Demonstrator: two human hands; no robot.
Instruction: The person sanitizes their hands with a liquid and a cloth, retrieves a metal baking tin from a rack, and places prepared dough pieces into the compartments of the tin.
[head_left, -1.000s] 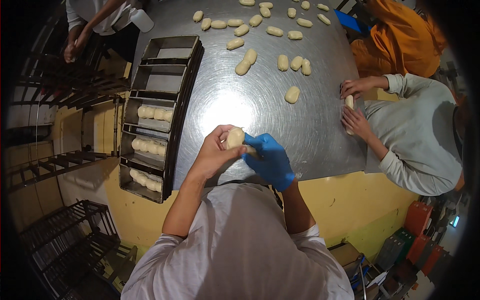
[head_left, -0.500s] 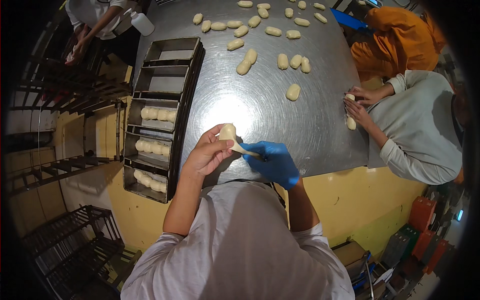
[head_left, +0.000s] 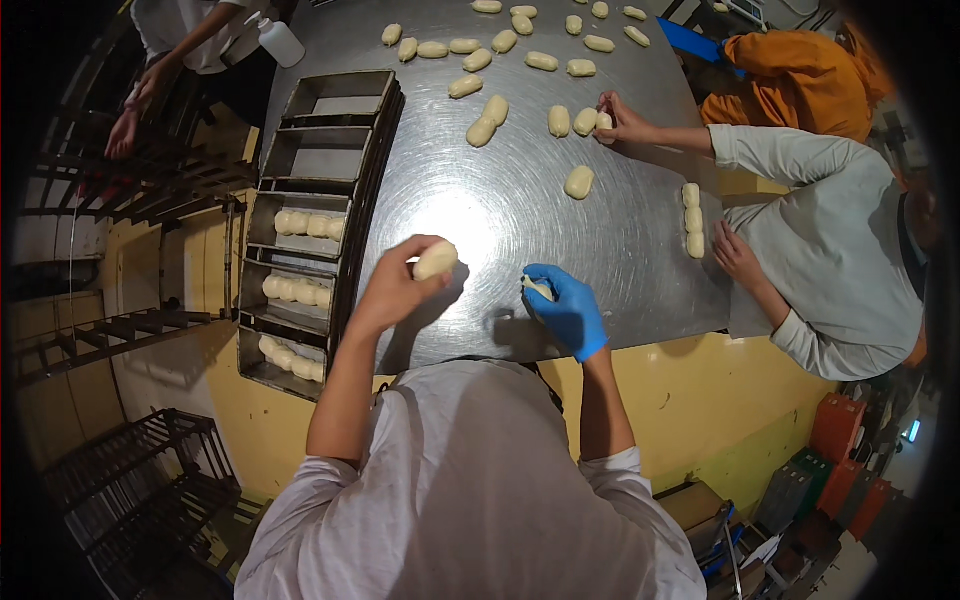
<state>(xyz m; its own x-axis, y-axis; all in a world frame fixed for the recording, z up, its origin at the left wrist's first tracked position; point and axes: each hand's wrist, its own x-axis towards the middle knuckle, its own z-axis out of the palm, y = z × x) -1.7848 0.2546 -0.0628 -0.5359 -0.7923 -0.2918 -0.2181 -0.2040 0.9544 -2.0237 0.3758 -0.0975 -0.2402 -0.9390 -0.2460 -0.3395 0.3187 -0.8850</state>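
Note:
My bare left hand [head_left: 390, 285] grips a plump, pale dough piece [head_left: 436, 260] between thumb and fingers, just above the steel table [head_left: 640, 285]. Apart from it to the right, my right hand [head_left: 572, 312], in a blue glove, is curled around a smaller dough scrap [head_left: 540, 288], partly hidden by the fingers. Left of my hands stands a row of joined metal loaf tins [head_left: 322, 160]. The three nearest tins each hold a row of dough pieces [head_left: 297, 290]; the two far ones show bare bottoms.
Several dough rolls [head_left: 541, 61] lie scattered over the table's far half. At right a co-worker's hand [head_left: 625, 120] grasps one, beside a three-lobed dough strip [head_left: 693, 220]. A white pump bottle [head_left: 280, 42] stands at far left. Dark metal racks [head_left: 150, 470] are on the left.
My hands have drawn apart, and the stretched dough between them is now two pieces, one in each hand. The co-worker at right has let go of the dough strip and reached for another roll.

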